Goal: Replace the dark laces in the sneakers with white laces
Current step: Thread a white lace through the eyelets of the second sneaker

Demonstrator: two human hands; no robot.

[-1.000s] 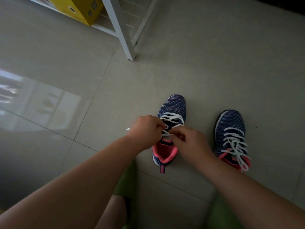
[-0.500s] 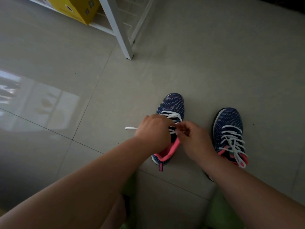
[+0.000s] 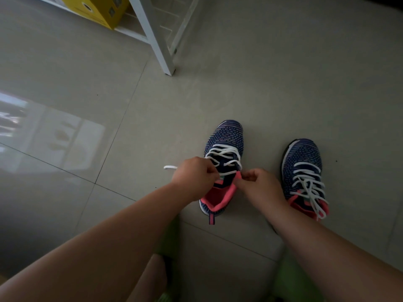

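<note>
White lace (image 3: pixel 224 159) in both hands, through navy sneaker (image 3: pixel 224 138) eyelets.

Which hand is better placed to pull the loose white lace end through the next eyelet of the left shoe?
Left. The left hand already grips the lace, whose free end sticks out beside it. The right hand pinches the pink collar of the left shoe.

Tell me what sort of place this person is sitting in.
Probably indoors at home, on the floor near a storage spot. The glossy tiled floor reflects window light, a white shelf rack stands on it, and a yellow box sits on the rack's lowest shelf.
</note>
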